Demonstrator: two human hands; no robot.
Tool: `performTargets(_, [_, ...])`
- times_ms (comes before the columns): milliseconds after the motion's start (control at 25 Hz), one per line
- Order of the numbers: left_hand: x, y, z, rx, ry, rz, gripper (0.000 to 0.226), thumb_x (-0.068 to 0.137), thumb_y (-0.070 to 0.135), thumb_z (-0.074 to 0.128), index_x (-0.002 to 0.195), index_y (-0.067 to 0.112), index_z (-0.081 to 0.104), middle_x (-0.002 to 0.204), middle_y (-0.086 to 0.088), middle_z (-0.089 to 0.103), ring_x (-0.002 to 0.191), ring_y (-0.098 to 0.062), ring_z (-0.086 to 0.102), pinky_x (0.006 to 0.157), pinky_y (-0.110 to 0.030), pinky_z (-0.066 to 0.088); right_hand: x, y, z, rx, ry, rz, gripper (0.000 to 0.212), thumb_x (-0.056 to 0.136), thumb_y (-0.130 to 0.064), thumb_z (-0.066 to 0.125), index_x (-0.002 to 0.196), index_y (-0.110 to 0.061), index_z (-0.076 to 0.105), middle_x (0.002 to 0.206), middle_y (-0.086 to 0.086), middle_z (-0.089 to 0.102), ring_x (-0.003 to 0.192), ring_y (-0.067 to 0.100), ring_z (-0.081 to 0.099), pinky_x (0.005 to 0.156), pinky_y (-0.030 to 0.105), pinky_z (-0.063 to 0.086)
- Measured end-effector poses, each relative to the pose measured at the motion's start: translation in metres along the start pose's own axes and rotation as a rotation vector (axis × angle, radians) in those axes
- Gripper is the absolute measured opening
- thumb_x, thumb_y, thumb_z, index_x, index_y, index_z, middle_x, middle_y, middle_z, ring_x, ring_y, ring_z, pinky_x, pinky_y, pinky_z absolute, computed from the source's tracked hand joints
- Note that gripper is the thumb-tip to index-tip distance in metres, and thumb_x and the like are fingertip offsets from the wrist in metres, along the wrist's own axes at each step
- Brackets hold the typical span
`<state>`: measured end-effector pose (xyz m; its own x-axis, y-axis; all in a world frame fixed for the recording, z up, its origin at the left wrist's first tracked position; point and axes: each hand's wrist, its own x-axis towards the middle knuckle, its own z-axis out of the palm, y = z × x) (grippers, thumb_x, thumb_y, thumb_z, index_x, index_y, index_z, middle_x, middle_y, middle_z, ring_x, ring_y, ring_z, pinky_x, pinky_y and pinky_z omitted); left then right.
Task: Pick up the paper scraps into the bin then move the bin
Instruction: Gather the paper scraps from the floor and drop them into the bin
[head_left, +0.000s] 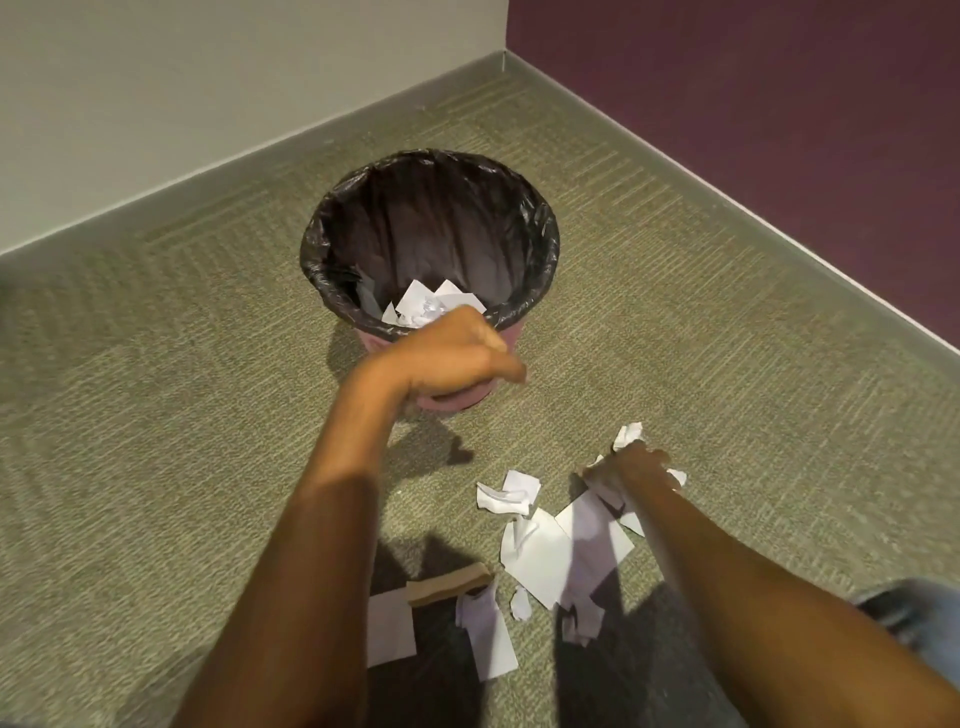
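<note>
Several paper scraps (540, 556) lie on the carpet (156, 415) on the near side of the bin (371, 340), and a few more sit inside the bin on its black liner (441, 223). The left hand (457, 358) hangs over the bin's near rim, fingers curled under; whether it holds anything cannot be told. The right hand (634, 467), nearer than the bin and to its right, grips a bunch of scraps on the carpet.

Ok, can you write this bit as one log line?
left hand: curled at bin rim | right hand: grabbing scraps on carpet | bin: some scraps inside | to do: more scraps
</note>
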<state>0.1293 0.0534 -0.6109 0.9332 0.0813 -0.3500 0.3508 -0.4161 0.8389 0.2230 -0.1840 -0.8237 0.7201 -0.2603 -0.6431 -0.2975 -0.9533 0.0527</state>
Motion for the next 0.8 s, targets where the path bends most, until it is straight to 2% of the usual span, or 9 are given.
performTargets(80, [0.004,-0.014,0.02,0.116,-0.47,-0.216,0.032,0.086,0.025,0.069,0.06,0.013,0.055,0.049,0.001,0.047,0.038,-0.01,0.037,0.039,-0.019,0.032,0.008,0.001,0.003,0.001,-0.052,-0.006,0.12,0.059,-0.061,0.083,0.151,-0.017,0.02,0.157,0.022,0.014,0.143,0.048,0.021,0.108,0.062,0.033])
performTargets(120, [0.008,-0.027,0.036,0.158,-0.557,-0.286,0.026,0.087,0.026,0.068,0.068,0.01,0.061,0.055,0.0,0.055,0.042,-0.011,0.046,0.041,-0.022,0.039,0.013,0.002,0.004,-0.005,-0.067,-0.01,0.127,0.057,-0.061,0.084,0.153,-0.019,0.012,0.158,0.024,0.007,0.142,0.052,0.02,0.108,0.064,0.034])
performTargets(160, [0.013,-0.043,0.056,0.203,-0.571,-0.339,0.022,0.087,0.027,0.069,0.08,0.006,0.064,0.067,-0.005,0.064,0.052,-0.015,0.057,0.048,-0.027,0.047,0.016,0.003,0.008,-0.023,-0.081,-0.01,0.131,0.055,-0.062,0.085,0.154,-0.021,0.008,0.159,0.025,0.003,0.141,0.055,0.021,0.107,0.064,0.035])
performTargets(240, [0.019,-0.08,0.103,0.359,-0.446,-0.375,0.04,0.081,0.033,0.072,0.109,0.007,0.061,0.105,-0.014,0.066,0.09,-0.027,0.066,0.069,-0.036,0.052,0.017,0.002,0.014,-0.057,-0.059,-0.029,0.127,0.056,-0.062,0.084,0.152,-0.023,0.011,0.158,0.027,0.007,0.137,0.058,0.027,0.105,0.065,0.038])
performTargets(320, [0.021,-0.113,0.147,0.554,-0.296,-0.365,0.074,0.074,0.045,0.073,0.134,0.017,0.042,0.136,-0.014,0.045,0.124,-0.035,0.046,0.094,-0.045,0.044,0.013,0.002,0.022,-0.04,0.064,-0.051,0.101,0.064,-0.053,0.083,0.144,-0.022,0.029,0.151,0.023,0.025,0.133,0.052,0.036,0.099,0.061,0.044])
performTargets(400, [0.017,-0.137,0.183,0.693,-0.233,-0.3,0.099,0.066,0.057,0.075,0.144,0.024,0.024,0.149,-0.018,0.025,0.137,-0.04,0.027,0.102,-0.055,0.034,0.008,0.0,0.027,0.01,0.128,-0.126,0.073,0.077,-0.039,0.076,0.137,-0.018,0.04,0.142,0.019,0.034,0.13,0.045,0.04,0.098,0.054,0.048])
performTargets(520, [0.009,-0.164,0.218,0.891,-0.185,-0.183,0.118,0.039,0.078,0.075,0.138,0.024,0.04,0.146,-0.026,0.039,0.129,-0.045,0.043,0.089,-0.061,0.042,-0.001,-0.003,0.037,-0.032,0.187,-0.261,0.047,0.089,-0.029,0.064,0.13,-0.01,0.05,0.134,0.017,0.041,0.124,0.041,0.044,0.096,0.046,0.047])
performTargets(600, [0.007,-0.171,0.229,0.913,-0.17,-0.196,0.113,0.031,0.072,0.08,0.127,0.022,0.05,0.135,-0.027,0.05,0.118,-0.043,0.053,0.08,-0.055,0.048,-0.011,-0.006,0.041,-0.096,0.239,-0.327,0.041,0.089,-0.024,0.063,0.125,-0.006,0.054,0.129,0.017,0.044,0.12,0.039,0.049,0.093,0.044,0.049])
performTargets(800, [0.006,-0.157,0.231,0.923,-0.01,-0.072,0.049,0.051,0.035,0.087,0.091,0.025,0.061,0.097,-0.007,0.056,0.079,-0.023,0.058,0.056,-0.03,0.049,-0.023,-0.006,0.039,-0.158,0.271,-0.378,0.042,0.088,-0.022,0.067,0.124,-0.002,0.056,0.127,0.018,0.05,0.117,0.036,0.056,0.092,0.041,0.05])
